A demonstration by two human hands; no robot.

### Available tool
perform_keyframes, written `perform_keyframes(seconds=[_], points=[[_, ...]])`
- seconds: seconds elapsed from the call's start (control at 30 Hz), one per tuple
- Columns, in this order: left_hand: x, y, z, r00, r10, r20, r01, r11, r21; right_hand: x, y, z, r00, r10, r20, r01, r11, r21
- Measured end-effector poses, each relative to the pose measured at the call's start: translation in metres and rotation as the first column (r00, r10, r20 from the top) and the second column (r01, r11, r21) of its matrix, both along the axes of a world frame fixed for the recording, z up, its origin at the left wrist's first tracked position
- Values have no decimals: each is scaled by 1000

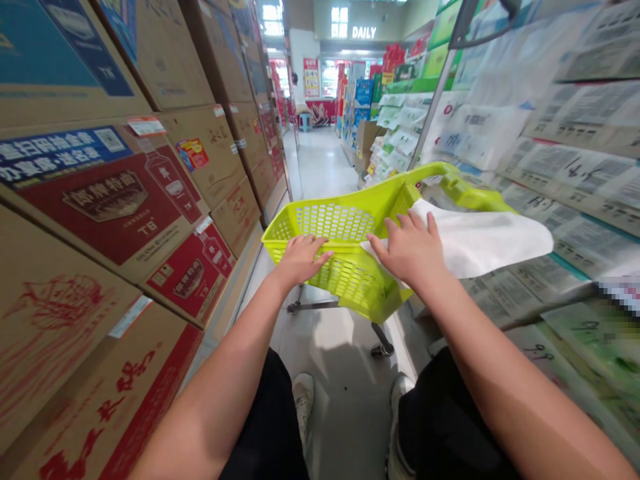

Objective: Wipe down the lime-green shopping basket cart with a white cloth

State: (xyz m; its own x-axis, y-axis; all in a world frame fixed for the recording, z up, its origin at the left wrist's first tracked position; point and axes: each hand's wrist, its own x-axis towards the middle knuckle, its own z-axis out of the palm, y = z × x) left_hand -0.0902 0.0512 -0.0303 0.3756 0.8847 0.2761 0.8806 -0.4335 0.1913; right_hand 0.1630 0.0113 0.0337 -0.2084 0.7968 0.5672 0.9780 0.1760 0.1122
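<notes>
A lime-green shopping cart [340, 220] with a perforated basket stands sideways in front of me. My left hand [301, 259] grips its near rim, fingers over the edge and thumb on the near side. Farther right, my right hand [413, 247] holds a white cloth [490, 243] against the same rim, its fingers spread over the fabric. One end of the cloth hangs out to the right, below the cart's handle [475, 193]. What lies under my right palm is hidden.
Stacked cardboard boxes [115, 193] line the left side closely. Shelves of white-and-green packages [565, 167] crowd the right. A cart wheel [383, 348] rests on the floor near my shoes [303, 393]. Beyond the cart, the aisle floor [323, 160] leads to a blue stool [305, 121].
</notes>
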Motion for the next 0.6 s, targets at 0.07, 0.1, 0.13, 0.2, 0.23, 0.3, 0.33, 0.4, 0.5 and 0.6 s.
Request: perform_keyframes(seconds=[0.07,0.1,0.13,0.2,0.23,0.3,0.33,0.4,0.5,0.6], points=[[-2,0,2,1000,-15,-16,15,1000,-18,17,-3,6,997,-50,57,51,999,-7],[-2,0,3,999,-21,-26,20,1000,-21,24,-5,9,993,-60,99,63,998,-32],[-2,-1,4,999,-24,-35,24,999,-22,31,-7,13,988,-61,142,72,995,-73],[-1,-2,5,999,-24,-37,24,1000,-17,40,-11,19,977,-35,209,74,981,-181],[0,-2,5,999,-31,-28,31,999,-14,41,-13,21,975,-17,222,69,971,-228],[5,-3,4,998,-61,13,61,998,-5,37,-15,23,979,-13,203,69,960,-270],[8,-4,4,996,-82,43,82,997,6,32,-16,24,984,-26,176,72,962,-264],[18,-7,4,985,-128,118,123,991,44,18,-16,24,993,-70,90,88,972,-216],[39,-11,4,950,-155,271,135,987,90,-6,-15,22,995,-79,-56,71,989,-128],[55,-9,2,878,-75,472,58,997,50,-20,-11,19,993,50,-104,-57,996,-64]])
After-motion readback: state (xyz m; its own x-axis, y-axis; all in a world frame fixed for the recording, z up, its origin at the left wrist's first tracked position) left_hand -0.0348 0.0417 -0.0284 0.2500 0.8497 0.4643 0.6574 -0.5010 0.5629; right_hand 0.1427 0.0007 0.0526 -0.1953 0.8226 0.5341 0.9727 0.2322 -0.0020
